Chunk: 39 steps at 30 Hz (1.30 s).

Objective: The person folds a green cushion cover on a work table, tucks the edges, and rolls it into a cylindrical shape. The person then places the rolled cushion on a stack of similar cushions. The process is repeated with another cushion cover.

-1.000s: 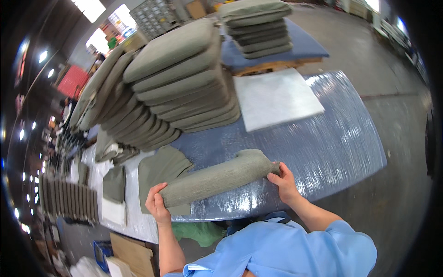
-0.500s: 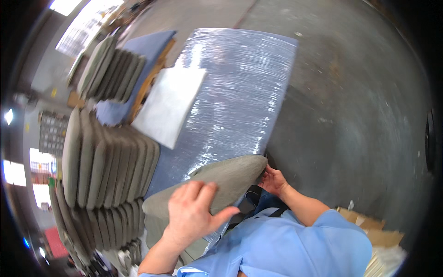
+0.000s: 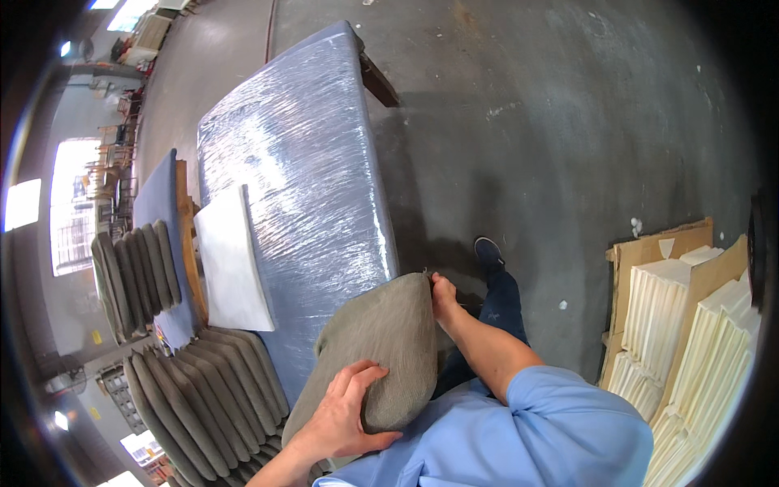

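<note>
I hold a long grey-green fabric cushion (image 3: 381,345) over the near edge of a table wrapped in shiny clear film (image 3: 300,178). My left hand (image 3: 345,414) presses on the cushion's near end, fingers spread over the top. My right hand (image 3: 442,292) pinches the far corner of the cushion beside the table's edge. My blue sleeve fills the bottom of the view.
A white foam slab (image 3: 231,260) lies on the table's left side. Several grey cushions (image 3: 203,398) are stacked at lower left, more on a blue pallet (image 3: 134,268) farther left. Cream foam pieces (image 3: 690,325) and cardboard stand on the concrete floor at right.
My head has turned right, so the table now runs away to the upper left. The cushion has swung closer to my body, with both hands keeping their hold.
</note>
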Each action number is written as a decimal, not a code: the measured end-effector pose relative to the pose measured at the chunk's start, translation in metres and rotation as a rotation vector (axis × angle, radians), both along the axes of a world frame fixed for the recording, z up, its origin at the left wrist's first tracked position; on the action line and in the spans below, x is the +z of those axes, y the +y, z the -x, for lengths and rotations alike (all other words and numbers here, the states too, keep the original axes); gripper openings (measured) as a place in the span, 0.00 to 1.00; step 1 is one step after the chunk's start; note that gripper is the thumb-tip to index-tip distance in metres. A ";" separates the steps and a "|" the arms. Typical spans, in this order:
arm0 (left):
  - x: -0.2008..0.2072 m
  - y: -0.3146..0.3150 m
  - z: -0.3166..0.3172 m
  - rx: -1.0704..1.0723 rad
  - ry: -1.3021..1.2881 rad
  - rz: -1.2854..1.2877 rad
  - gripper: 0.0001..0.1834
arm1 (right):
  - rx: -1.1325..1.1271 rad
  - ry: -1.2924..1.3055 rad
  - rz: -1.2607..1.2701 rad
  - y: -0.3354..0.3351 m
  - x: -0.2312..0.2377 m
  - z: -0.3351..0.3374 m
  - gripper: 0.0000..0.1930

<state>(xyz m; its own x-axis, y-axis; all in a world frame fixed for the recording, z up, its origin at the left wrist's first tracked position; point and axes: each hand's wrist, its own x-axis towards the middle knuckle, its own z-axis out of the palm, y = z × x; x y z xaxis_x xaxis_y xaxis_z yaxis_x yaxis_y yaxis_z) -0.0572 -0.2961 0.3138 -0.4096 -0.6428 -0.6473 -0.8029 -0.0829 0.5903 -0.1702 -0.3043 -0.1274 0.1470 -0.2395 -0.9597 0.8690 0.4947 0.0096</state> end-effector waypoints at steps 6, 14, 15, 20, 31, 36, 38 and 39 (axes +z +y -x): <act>-0.074 -0.070 -0.021 0.007 0.172 -0.357 0.26 | 0.666 0.473 0.133 0.035 0.020 0.011 0.20; -0.308 -0.130 0.027 0.016 -0.283 -0.493 0.22 | 0.095 0.097 -0.157 0.033 0.086 0.026 0.16; -0.317 -0.129 0.032 -0.163 -0.374 -0.465 0.23 | 0.061 0.097 -0.162 0.037 0.083 0.025 0.16; -0.354 -0.135 0.042 -0.579 -0.608 -0.530 0.27 | -0.018 0.067 -0.219 0.049 0.058 0.016 0.20; -0.356 -0.130 0.032 -0.491 -0.376 -0.175 0.21 | -0.024 -0.030 -0.304 0.029 0.044 0.030 0.38; -0.352 -0.127 0.035 -0.142 -0.190 -0.293 0.20 | -0.060 -0.026 -0.253 0.030 0.023 0.024 0.41; -0.356 -0.124 0.052 -0.104 -0.172 -0.297 0.21 | -0.063 -0.007 -0.282 0.036 -0.015 0.018 0.41; -0.364 -0.116 0.048 -0.163 -0.229 -0.216 0.21 | -0.063 0.021 -0.318 0.032 -0.017 0.011 0.41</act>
